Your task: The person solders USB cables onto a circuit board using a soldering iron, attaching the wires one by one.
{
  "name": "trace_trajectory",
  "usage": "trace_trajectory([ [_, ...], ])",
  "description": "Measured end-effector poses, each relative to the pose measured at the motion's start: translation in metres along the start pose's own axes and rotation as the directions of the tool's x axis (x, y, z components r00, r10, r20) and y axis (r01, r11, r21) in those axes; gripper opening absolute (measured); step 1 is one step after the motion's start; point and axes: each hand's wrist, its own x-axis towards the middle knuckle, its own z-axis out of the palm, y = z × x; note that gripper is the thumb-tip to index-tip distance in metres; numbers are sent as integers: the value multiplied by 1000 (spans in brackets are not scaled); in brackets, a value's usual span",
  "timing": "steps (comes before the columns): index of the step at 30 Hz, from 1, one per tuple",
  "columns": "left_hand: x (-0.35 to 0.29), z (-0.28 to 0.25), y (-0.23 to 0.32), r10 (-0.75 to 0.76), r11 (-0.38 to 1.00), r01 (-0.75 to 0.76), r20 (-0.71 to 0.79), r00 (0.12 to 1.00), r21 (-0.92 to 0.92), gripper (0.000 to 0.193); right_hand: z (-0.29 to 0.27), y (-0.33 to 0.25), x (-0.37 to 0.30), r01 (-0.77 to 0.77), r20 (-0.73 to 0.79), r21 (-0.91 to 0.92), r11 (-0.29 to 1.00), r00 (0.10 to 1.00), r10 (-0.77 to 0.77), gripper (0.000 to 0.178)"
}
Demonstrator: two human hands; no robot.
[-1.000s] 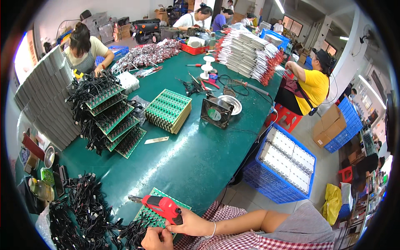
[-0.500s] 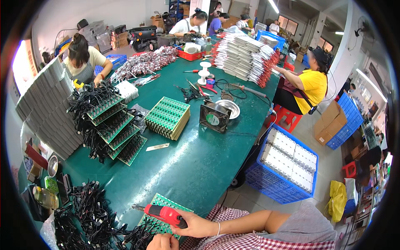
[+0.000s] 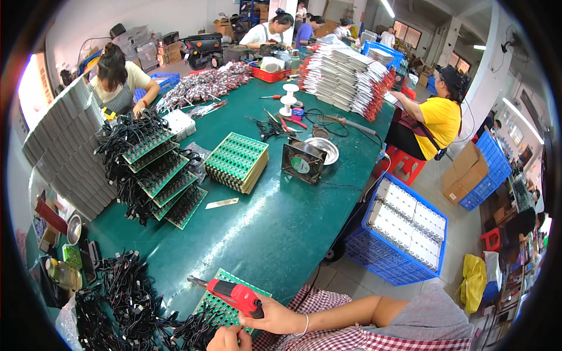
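Note:
At the lower edge, my right hand (image 3: 274, 316) grips a red and black soldering gun (image 3: 237, 295). Its metal tip points left, over the far corner of a green circuit board (image 3: 223, 311). This board lies on the table close to me, partly covered by the gun and my hands. Beside the board's near edge is my left hand (image 3: 230, 339), fingers pinched together; what they hold, if anything, is hidden. Black cables (image 3: 196, 330) with small plugs reach the board's left side, from a larger heap of black cables (image 3: 129, 292).
Circuit boards are stacked on the green table (image 3: 275, 234), some with cables (image 3: 161, 178), others bare (image 3: 237, 161). A small fan (image 3: 302, 164) stands near a metal dish (image 3: 328, 149). A blue crate (image 3: 386, 257) stands to the right. Other people work around the table.
The soldering gun has risen slightly, its tip moving a little away from me. My left hand remains pinched in nearly the same place.

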Motion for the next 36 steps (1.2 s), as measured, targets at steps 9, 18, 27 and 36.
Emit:
trace_trajectory([
  [9,-2,-1,1,-43,998,42,16,999,55,7,0,-7,-1,-48,63,93,995,997,42,55],
  [18,1,0,4,-85,995,84,17,996,56,6,2,2,-3,-5,4,135,991,1000,4,56],
  [27,0,1,3,-109,990,107,17,994,91,7,1,-2,-1,-21,31,144,989,999,17,52],
  [36,-1,1,9,-212,977,211,37,977,12,4,3,-3,-5,-8,12,178,984,1000,6,52],
])
